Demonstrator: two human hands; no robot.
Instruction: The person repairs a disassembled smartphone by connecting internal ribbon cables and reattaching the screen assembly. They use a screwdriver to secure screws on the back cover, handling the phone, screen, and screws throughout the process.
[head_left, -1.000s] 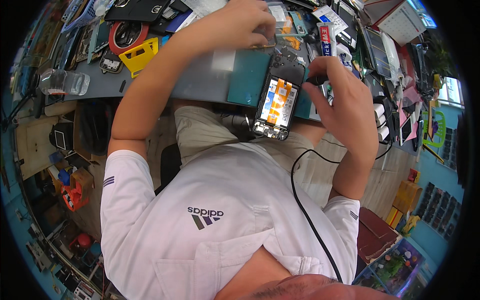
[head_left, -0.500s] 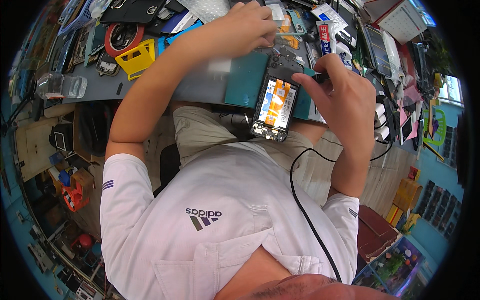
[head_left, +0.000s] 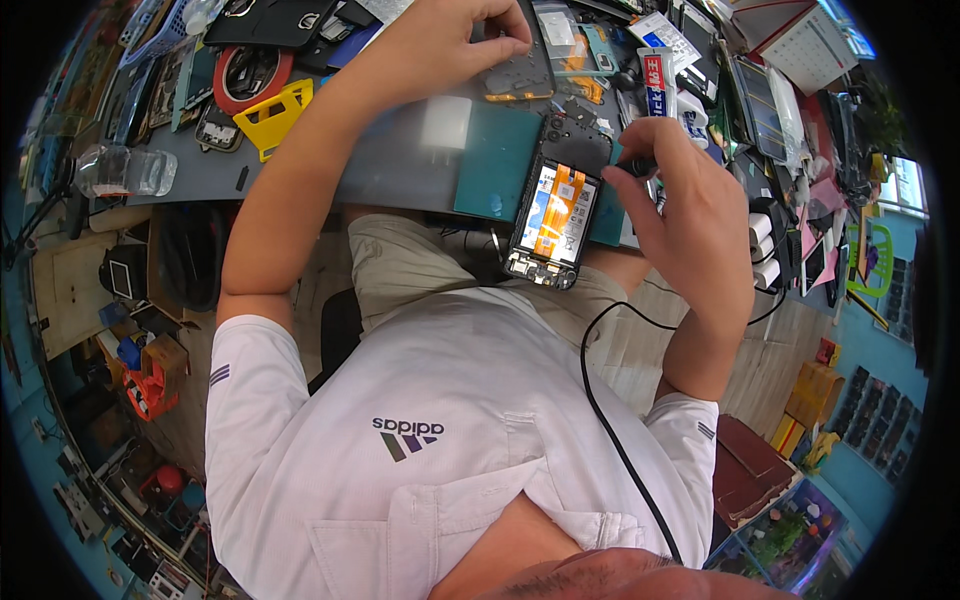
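An opened smartphone (head_left: 556, 205) lies tilted over the bench's near edge, partly on a teal mat (head_left: 488, 165). Its battery, orange flex cable and black upper cover are exposed. Just right of its upper end, my right hand (head_left: 692, 205) is closed around a small black-handled tool (head_left: 642, 167); its tip cannot be made out. My left hand (head_left: 488, 45) reaches to the back of the bench. Its thumb and forefinger are pinched over a dark flat panel (head_left: 522, 75) with small bits on it. Whatever sits in that pinch is too small to name.
A yellow phone stand (head_left: 274, 118), a roll of red tape (head_left: 252, 78) and a clear bottle (head_left: 125, 172) stand left. A red-and-blue tube (head_left: 655, 82) and phone parts crowd the back right. A black cable (head_left: 612, 410) crosses my front.
My left hand has drawn left and its fingers have come together in a pinch, uncovering more of the dark panel. My right hand stays beside the phone, its fingers slightly shifted.
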